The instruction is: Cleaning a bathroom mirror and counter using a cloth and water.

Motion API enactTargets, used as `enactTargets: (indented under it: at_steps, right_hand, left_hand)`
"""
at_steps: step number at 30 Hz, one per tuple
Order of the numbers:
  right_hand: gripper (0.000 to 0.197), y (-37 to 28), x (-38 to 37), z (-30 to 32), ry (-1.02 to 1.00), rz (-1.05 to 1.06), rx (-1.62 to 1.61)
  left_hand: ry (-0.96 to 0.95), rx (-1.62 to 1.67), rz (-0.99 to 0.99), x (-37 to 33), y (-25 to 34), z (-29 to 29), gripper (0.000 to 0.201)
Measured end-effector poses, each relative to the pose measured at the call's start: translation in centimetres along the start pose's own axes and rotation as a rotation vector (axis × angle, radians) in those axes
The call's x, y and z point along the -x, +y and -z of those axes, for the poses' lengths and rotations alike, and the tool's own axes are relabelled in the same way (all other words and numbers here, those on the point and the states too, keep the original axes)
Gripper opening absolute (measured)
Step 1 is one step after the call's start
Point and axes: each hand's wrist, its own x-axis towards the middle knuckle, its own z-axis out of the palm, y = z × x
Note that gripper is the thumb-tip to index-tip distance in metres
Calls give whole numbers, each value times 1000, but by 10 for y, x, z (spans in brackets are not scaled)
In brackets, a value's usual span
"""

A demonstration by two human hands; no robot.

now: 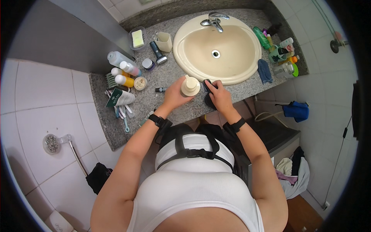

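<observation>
My left hand (176, 94) is closed around a cream-coloured pump bottle (190, 86), seen from above near the counter's front edge. Just to its right, my right hand (221, 96) grips a black object with rounded parts (209, 101); the fingers cover much of it, so its exact kind is unclear. Both hands are in front of the cream oval sink (178, 50). Left of the pump bottle, a small black tube (160, 89) lies on the granite counter (154, 104).
Bottles (125, 81), an open jar (140, 83), a soap dish (137, 38) and a dark flashlight-shaped device (158, 53) crowd the left side. A chrome faucet (215, 22) rises behind the sink. At right are a folded blue cloth (264, 71) and several toiletries (284, 54).
</observation>
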Motion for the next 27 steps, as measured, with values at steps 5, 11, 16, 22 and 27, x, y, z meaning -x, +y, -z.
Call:
enactTargets:
  at_steps: [5,11,16,22,27]
  right_hand:
    - [61,-23,-17,4,19,35,-65]
    - [62,-20,7,-4,10,64,-78]
    - [57,-30,15,13,-102,87,-138]
    - [47,-2,37,30,53,-108,-197]
    - [53,-8,31,37,76,-80,-179]
  left_hand:
    - [-42,10,29,-2,3,3,87]
    - [-1,6,-28,0,0,1,84]
    - [-14,-11,63,4,0,3,81]
    - [-558,-325,243,-6,29,39,92]
    - [-141,-57,-111,1,25,27,90]
